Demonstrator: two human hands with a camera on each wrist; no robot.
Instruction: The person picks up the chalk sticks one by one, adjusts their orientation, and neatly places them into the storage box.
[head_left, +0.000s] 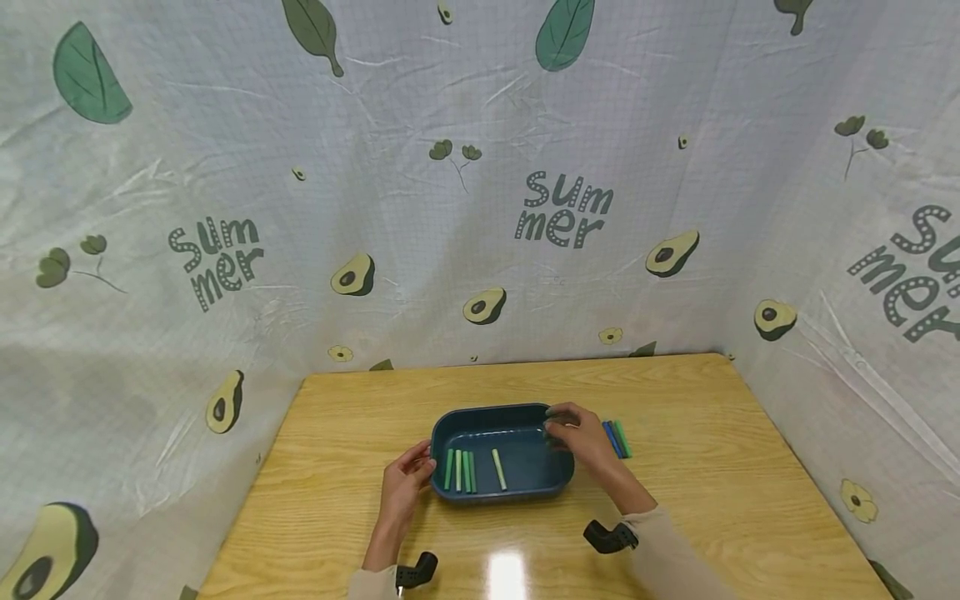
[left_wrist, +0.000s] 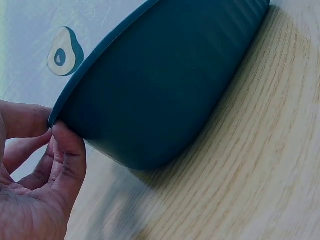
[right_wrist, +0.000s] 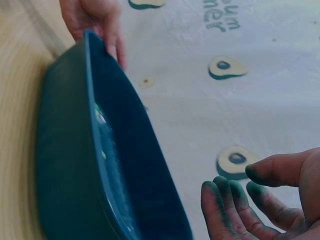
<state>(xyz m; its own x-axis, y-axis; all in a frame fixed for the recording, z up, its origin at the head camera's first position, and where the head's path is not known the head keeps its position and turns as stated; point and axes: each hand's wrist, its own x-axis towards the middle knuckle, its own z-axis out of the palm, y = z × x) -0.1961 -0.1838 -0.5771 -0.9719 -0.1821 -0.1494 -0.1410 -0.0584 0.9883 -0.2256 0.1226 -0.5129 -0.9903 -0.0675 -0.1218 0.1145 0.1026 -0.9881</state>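
A dark blue-green plastic tub rests on the table. My left hand pinches its left rim between thumb and fingers, which the left wrist view shows close up. Over the tub's right end is my right hand, fingers apart and loosely bent, with nothing in them. Green dust coats its fingertips. Inside the tub, several green chalk sticks lie side by side at the left, and one pale green chalk stick lies nearer the middle. Right of the tub, blue and green chalk sticks lie together on the table.
The wooden table ends at the back against a pale hanging cloth printed with avocados and lettering. More of this cloth hangs at both sides. A black wrist camera mount is strapped on the right wrist, another on the left.
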